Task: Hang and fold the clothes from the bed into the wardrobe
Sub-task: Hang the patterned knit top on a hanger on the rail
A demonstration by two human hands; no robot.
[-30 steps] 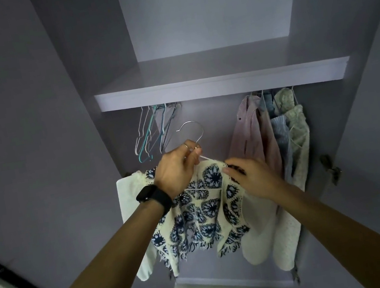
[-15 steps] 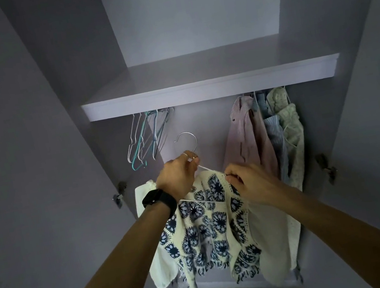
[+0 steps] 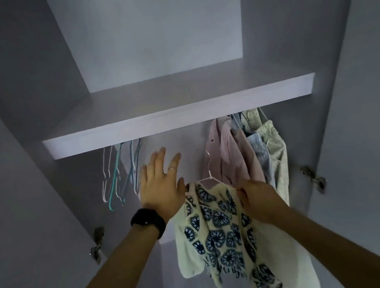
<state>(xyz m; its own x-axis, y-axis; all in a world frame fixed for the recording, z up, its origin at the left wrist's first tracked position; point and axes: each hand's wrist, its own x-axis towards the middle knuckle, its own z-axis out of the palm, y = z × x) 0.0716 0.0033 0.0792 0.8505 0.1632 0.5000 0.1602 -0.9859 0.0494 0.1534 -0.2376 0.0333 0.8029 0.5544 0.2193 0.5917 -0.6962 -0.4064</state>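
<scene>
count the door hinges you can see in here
2: the left hinge where the left door joins the wardrobe, the right hinge where the right door joins it. More may sit out of view.

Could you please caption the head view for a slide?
Right hand holds a patterned top on a hanger; left hand open beside it.

A home, at an open wardrobe [image 3: 154,35]: shelf [image 3: 179,117] over the left hand [image 3: 161,187], empty wire hangers [image 3: 116,177] just left of it, hung clothes [image 3: 236,156] above the right hand [image 3: 257,198], a patterned top [image 3: 217,220] on a white hanger [image 3: 209,178] held in it.
</scene>
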